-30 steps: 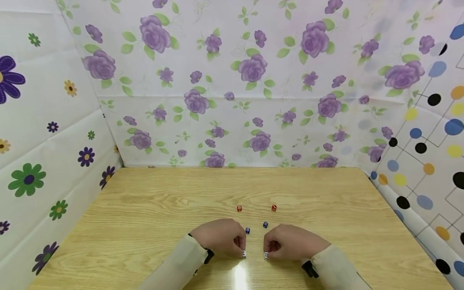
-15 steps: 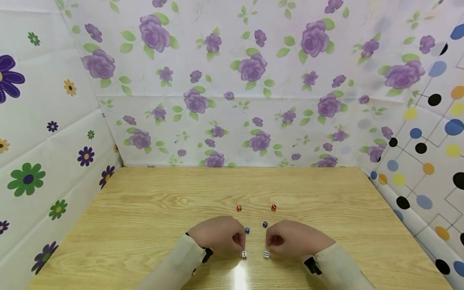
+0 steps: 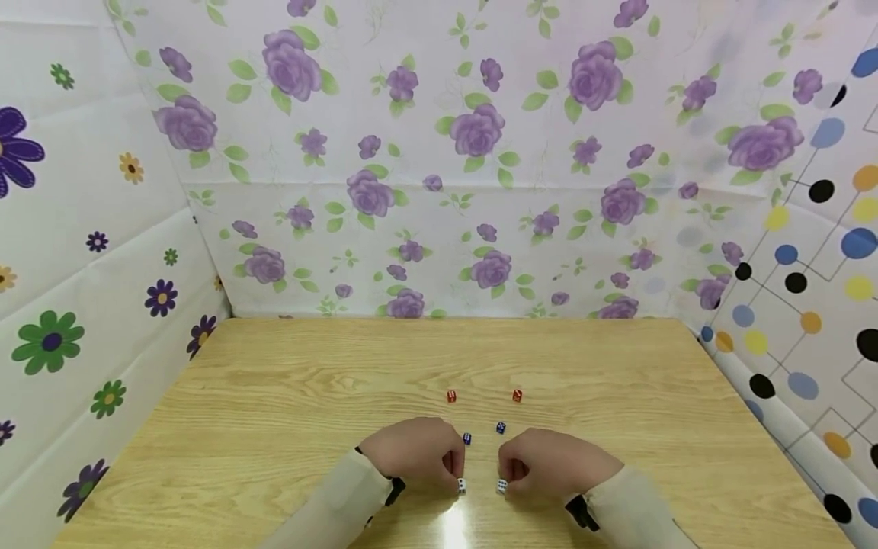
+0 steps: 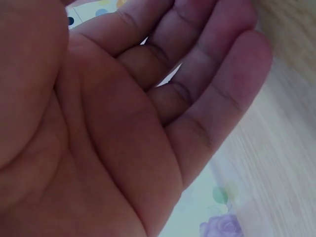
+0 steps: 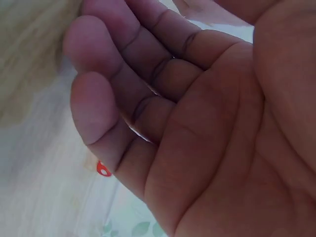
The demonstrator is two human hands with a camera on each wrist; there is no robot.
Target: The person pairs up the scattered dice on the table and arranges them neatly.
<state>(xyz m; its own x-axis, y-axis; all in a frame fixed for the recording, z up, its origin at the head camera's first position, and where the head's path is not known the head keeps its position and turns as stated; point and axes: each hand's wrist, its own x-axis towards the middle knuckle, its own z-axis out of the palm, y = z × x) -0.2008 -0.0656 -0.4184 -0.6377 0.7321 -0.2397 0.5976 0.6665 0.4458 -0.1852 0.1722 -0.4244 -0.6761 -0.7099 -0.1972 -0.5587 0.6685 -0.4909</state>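
In the head view, my left hand (image 3: 420, 455) pinches a small white die (image 3: 462, 486) at its fingertips on the wooden table. Facing it, my right hand (image 3: 552, 462) pinches another white die (image 3: 502, 486), a short gap away. Beyond the hands lie two dark blue dice, a left one (image 3: 467, 438) near my left knuckles and a right one (image 3: 501, 428). Farther back sit two red dice, one on the left (image 3: 451, 396) and one on the right (image 3: 517, 396). Both wrist views show curled fingers and palms; the white dice are hidden there.
The light wooden table (image 3: 329, 358) reaches back to a cloth wall with purple roses (image 3: 480, 130). A flower-print cloth (image 3: 62, 252) stands at the left and a dotted cloth (image 3: 809, 305) at the right.
Half a second ago my right fingertips were slightly drawn back from their white die and the left ones sat higher; both now close on the dice again. Blue and red dice stay put.
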